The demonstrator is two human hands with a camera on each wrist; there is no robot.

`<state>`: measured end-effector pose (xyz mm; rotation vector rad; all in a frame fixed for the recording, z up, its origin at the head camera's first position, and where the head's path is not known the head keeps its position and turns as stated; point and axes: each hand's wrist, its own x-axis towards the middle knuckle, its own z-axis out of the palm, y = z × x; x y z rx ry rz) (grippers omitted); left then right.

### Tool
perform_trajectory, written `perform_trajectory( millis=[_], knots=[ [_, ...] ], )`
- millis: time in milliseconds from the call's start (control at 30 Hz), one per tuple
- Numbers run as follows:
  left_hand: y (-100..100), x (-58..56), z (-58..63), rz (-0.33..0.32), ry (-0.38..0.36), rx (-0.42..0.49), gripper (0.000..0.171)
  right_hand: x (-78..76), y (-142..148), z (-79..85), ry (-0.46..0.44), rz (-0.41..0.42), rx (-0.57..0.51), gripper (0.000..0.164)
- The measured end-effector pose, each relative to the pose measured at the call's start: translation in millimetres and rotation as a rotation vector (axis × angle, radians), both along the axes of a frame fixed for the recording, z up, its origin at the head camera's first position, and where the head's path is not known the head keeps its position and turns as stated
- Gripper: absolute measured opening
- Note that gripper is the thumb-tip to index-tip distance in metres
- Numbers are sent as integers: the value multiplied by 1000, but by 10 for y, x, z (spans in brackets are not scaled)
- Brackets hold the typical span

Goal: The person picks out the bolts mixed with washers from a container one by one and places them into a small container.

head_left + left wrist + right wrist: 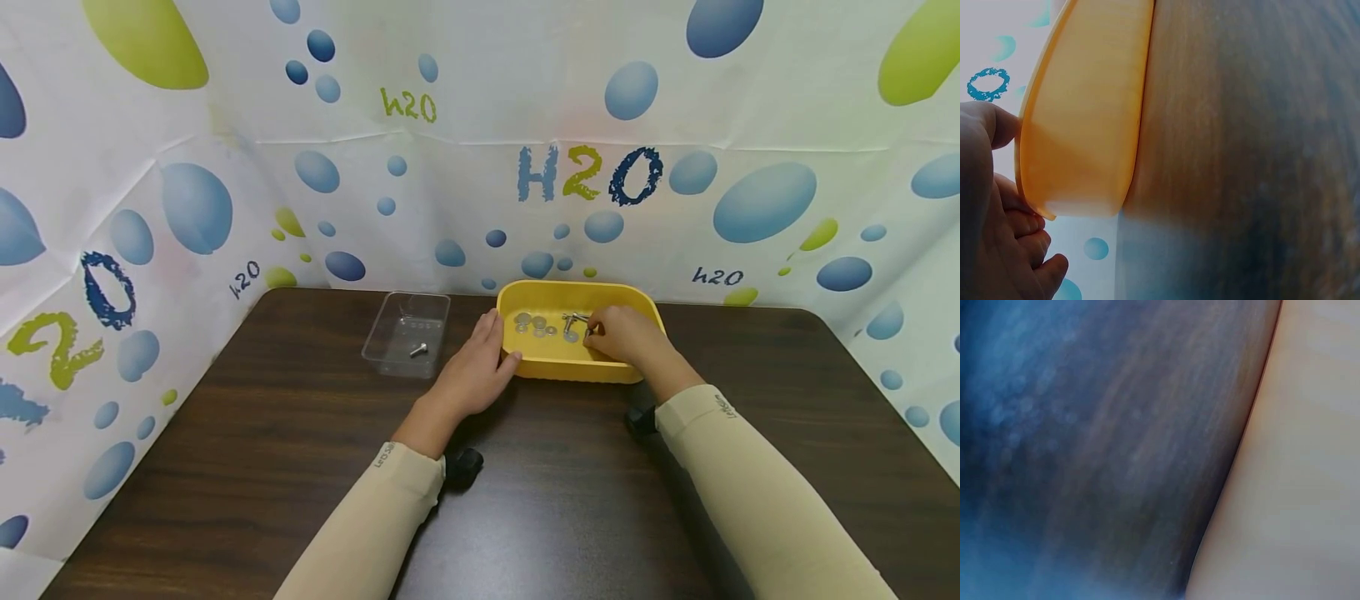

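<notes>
A yellow tray (577,369) holds several flat round metal pieces (523,319), like washers or coins, and several metal bolts (570,320). My left hand (474,367) rests along the tray's left end, fingers nearly straight and thumb at the front rim. The left wrist view shows the thumb and fingers touching the tray's rim. My right hand (626,335) reaches inside the tray's right part. Its fingertips pinch what looks like a small bolt, mostly hidden by the fingers. The right wrist view shows only blurred table and a pale surface.
Left of the yellow tray stands a clear plastic container (382,333) with one bolt (418,350) in it. Both stand toward the far edge of a dark wooden table (262,467). A white sheet with printed drops (465,192) hangs behind.
</notes>
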<state>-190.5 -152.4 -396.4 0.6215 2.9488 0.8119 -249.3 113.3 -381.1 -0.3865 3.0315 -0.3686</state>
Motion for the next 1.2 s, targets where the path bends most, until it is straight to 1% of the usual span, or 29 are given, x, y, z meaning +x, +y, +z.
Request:
perform_trajectory(
  millis=[267,500,633,733,867,1033,1200],
  knots=[
    [-1,2,-4,-2,1,0,75,5,-5,2,-8,-4,-12,30],
    [-2,6,-10,-1,5,3,74,2,-5,-1,-16,-6,-33,18],
    [-2,5,-9,-2,6,4,74,4,-1,-4,-7,2,-45,16],
    [-2,3,-2,-3,6,4,74,9,3,0,1,16,-61,17],
    [-4,-4,13,-5,6,4,75,16,8,15,24,57,-77,17],
    [-4,-17,6,-4,5,4,75,27,5,33,49,102,-97,14],
    [5,-19,-14,-7,4,5,74,48,3,41,47,111,-119,10]
  ],
)
